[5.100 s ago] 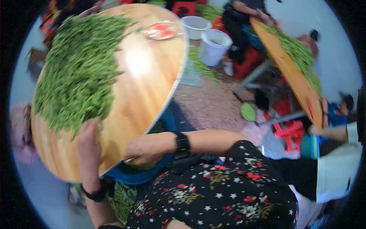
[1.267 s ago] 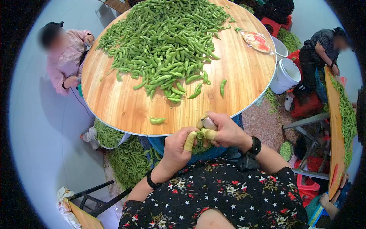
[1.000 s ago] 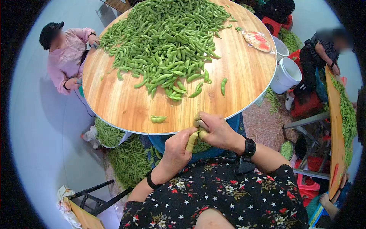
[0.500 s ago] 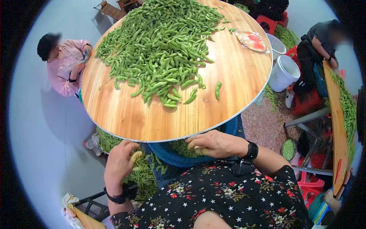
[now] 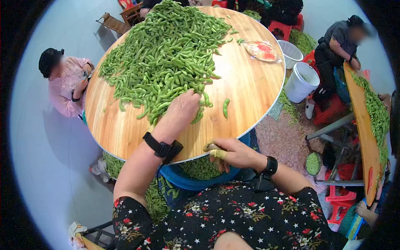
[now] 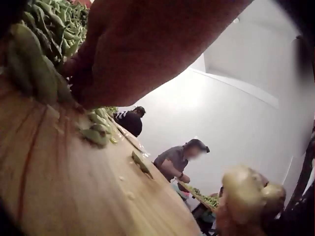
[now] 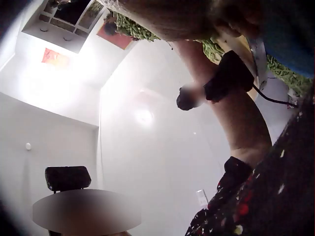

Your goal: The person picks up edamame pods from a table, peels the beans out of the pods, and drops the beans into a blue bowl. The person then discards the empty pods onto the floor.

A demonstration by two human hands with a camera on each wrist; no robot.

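Observation:
My left hand [image 5: 182,113] reaches over the round wooden table [image 5: 137,137], its fingers down at the front of a heap of green soybean pods [image 5: 166,62]. In the left wrist view, pods [image 6: 32,64] lie close by the fingers, whose tips are hidden, so I cannot tell if a pod is pinched. My right hand [image 5: 237,153] hovers at the table's near edge, fingers loosely bent, with yellowish covers [image 5: 218,153] on thumb and fingers. Below it stands a blue tub [image 5: 179,178] with green beans [image 5: 202,168] in it. A lone pod [image 5: 226,108] lies right of the heap.
A clear bag [image 5: 262,51] lies at the table's right side. White buckets [image 5: 302,82] stand on the floor beyond. Someone in pink [image 5: 66,89] sits at the left; another person [image 5: 337,46] works at a second table [image 5: 362,137]. More pods [image 5: 158,200] lie below left.
My hands, together at the table edge a second ago, have parted. The left dropped left, then reached forward to the heap; the right stayed near the edge. The single pod at the front is gone.

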